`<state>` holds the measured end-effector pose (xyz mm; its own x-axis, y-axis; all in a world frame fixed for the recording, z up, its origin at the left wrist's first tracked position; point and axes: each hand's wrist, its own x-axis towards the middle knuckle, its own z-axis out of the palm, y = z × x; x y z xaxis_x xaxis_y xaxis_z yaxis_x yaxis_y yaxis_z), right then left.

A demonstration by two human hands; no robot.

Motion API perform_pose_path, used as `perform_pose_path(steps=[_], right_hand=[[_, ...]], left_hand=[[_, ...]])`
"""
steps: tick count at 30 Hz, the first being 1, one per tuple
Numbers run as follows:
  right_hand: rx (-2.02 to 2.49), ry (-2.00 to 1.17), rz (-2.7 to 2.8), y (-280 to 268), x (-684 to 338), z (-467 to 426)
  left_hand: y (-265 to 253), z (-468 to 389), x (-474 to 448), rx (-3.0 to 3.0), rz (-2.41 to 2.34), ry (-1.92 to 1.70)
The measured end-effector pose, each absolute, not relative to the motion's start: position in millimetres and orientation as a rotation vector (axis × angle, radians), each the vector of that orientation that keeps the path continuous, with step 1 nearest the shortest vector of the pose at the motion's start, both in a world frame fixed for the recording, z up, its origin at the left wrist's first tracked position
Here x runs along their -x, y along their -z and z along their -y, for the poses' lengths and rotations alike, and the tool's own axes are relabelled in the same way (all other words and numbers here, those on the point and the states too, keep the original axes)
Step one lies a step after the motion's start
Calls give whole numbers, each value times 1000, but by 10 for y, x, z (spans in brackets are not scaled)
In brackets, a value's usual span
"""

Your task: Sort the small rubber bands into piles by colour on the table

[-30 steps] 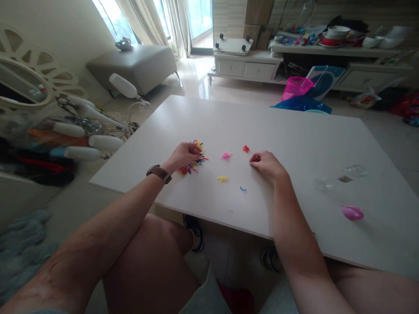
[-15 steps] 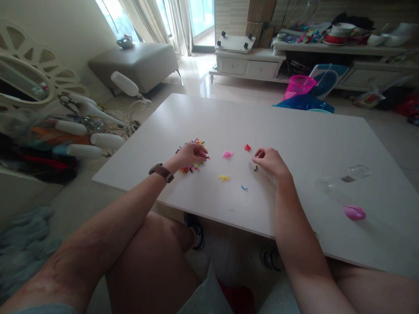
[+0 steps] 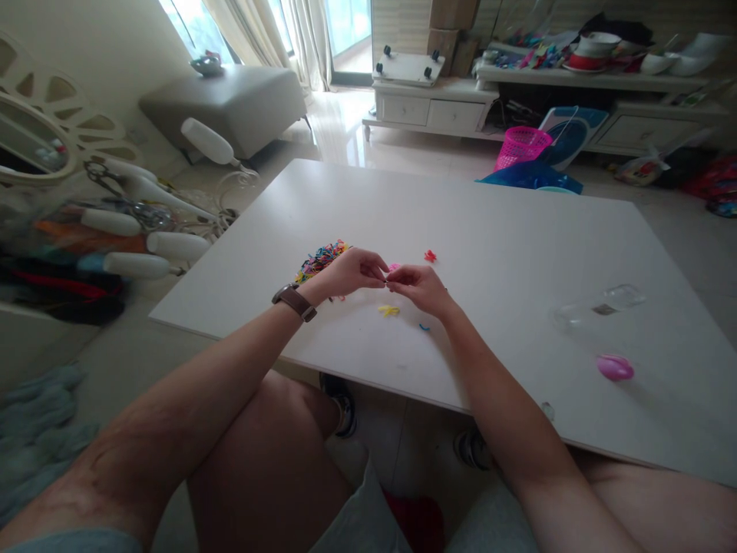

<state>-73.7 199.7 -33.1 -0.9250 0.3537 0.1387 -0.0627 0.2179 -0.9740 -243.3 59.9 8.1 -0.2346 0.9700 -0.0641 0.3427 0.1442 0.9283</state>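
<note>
My left hand [image 3: 360,270], with a brown-strapped watch on its wrist, is closed in a pinch beside a pile of small multicoloured rubber bands [image 3: 320,261]. Its fingertips meet those of my right hand [image 3: 419,288], also pinched, over the white table [image 3: 507,253]. A tiny dark rubber band [image 3: 385,282] shows between them, mostly hidden. Just behind the fingers lies a partly covered pink cluster [image 3: 394,267]. Red bands [image 3: 431,256] sit farther back, yellow bands [image 3: 389,311] nearer me, and one blue band [image 3: 424,327] below my right wrist.
A clear bottle [image 3: 602,309] lies on the right of the table, with a shiny pink-purple object [image 3: 615,367] nearer me. Past the far edge stands a pink basket [image 3: 521,147]. White padded arms of a stand [image 3: 178,246] reach close to the table's left side.
My right hand has moved left from beside the red bands to meet my left hand. My left hand has shifted slightly right, uncovering more of the pile.
</note>
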Motion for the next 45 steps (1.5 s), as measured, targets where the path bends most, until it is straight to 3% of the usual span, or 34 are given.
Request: perform_pose_path(steps=[6,12,15,36,45], right_hand=[[282,-1783,2101,220,698,-2106],[730,-1109,2443,96,394,-2579],[843,-941,2568,137,309,-2721],[774,-845,2752,224,345,-2745],[543,-917,2576,205,498,-2486]], left_hand=[[-79,-659,2406,-1309,-1707,-1141],[-19,-591,2578,-1247,-1988,-1210],[78,-541,2722,-1131,-2172,-1239],[207,-515,2706,-1283,-2340,-860],[129,-515,2694,-1279,-2213,-987]])
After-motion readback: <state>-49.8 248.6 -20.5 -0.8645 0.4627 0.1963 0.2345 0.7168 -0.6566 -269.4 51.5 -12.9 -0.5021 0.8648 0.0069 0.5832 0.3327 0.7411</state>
